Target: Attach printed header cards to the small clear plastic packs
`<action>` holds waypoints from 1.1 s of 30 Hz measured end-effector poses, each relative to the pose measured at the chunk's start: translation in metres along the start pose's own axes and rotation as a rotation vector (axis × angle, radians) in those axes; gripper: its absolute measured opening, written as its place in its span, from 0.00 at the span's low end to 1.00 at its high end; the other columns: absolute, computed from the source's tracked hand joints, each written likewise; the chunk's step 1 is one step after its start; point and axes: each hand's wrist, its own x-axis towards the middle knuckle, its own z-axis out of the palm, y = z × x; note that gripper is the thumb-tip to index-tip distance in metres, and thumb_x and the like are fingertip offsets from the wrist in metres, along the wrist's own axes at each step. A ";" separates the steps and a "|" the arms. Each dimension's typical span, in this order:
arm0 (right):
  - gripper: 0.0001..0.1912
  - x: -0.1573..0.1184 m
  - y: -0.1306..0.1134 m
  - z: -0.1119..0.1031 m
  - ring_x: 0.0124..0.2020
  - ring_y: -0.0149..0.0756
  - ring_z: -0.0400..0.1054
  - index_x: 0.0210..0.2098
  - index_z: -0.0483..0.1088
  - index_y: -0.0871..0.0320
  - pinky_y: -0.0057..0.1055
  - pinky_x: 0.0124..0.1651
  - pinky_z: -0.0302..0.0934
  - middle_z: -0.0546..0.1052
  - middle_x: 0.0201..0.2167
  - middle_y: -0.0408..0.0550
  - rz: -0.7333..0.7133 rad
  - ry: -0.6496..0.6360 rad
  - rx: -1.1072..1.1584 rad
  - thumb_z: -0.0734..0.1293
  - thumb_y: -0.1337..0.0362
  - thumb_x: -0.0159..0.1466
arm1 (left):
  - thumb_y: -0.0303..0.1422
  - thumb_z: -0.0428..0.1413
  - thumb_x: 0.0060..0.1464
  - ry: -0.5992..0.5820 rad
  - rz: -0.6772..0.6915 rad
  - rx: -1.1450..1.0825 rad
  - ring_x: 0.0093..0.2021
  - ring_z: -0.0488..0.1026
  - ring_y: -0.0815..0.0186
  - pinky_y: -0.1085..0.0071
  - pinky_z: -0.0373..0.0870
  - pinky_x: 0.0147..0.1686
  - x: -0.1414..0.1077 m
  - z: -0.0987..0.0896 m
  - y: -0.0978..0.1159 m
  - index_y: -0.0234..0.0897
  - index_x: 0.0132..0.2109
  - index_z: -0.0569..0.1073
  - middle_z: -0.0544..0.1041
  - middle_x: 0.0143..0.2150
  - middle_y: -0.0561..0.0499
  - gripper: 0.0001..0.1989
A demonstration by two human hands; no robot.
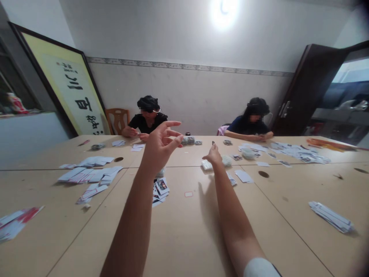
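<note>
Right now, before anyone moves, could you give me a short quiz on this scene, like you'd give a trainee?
1. True or false: the left hand lies flat on the table.

2. Which of these appears nearest the right hand?
A. The orange strips
B. The white pack
C. The framed calligraphy

3. How many people sit across the table?

Key:
1. False; it is raised above the table, with its fingers apart.
2. B.
3. Two.
</note>
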 end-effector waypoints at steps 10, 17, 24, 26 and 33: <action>0.24 0.002 0.020 0.038 0.60 0.50 0.69 0.62 0.67 0.57 0.55 0.60 0.66 0.69 0.64 0.56 0.113 -0.073 -0.238 0.69 0.58 0.70 | 0.34 0.62 0.56 0.020 0.047 0.162 0.29 0.79 0.65 0.72 0.69 0.25 -0.002 0.005 0.007 0.35 0.47 0.79 0.81 0.31 0.50 0.12; 0.32 0.005 0.009 0.017 0.69 0.58 0.58 0.68 0.61 0.54 0.64 0.67 0.55 0.58 0.72 0.57 -0.017 -0.077 -0.150 0.71 0.62 0.67 | 0.36 0.62 0.57 -0.021 0.045 0.206 0.29 0.80 0.65 0.71 0.69 0.27 0.000 0.000 -0.002 0.36 0.47 0.79 0.81 0.32 0.50 0.13; 0.62 -0.011 -0.021 -0.043 0.72 0.55 0.55 0.77 0.39 0.55 0.47 0.69 0.59 0.48 0.77 0.61 -0.395 -0.135 0.091 0.77 0.71 0.53 | 0.38 0.63 0.57 -0.035 0.025 0.222 0.31 0.79 0.64 0.71 0.71 0.31 0.001 -0.002 -0.005 0.36 0.48 0.79 0.81 0.35 0.48 0.14; 0.64 -0.027 -0.032 -0.061 0.65 0.52 0.66 0.77 0.39 0.48 0.45 0.63 0.67 0.46 0.78 0.56 -0.528 -0.182 0.152 0.78 0.69 0.52 | 0.40 0.63 0.57 -0.022 0.014 0.241 0.33 0.79 0.63 0.70 0.72 0.32 0.003 -0.002 -0.009 0.36 0.50 0.78 0.81 0.38 0.46 0.17; 0.61 -0.102 -0.068 -0.102 0.62 0.49 0.69 0.76 0.38 0.37 0.45 0.61 0.69 0.45 0.78 0.45 -1.024 -0.308 0.260 0.77 0.70 0.55 | 0.48 0.63 0.57 -0.111 -0.092 0.290 0.42 0.79 0.57 0.68 0.72 0.36 0.006 -0.004 -0.025 0.34 0.57 0.77 0.81 0.45 0.40 0.28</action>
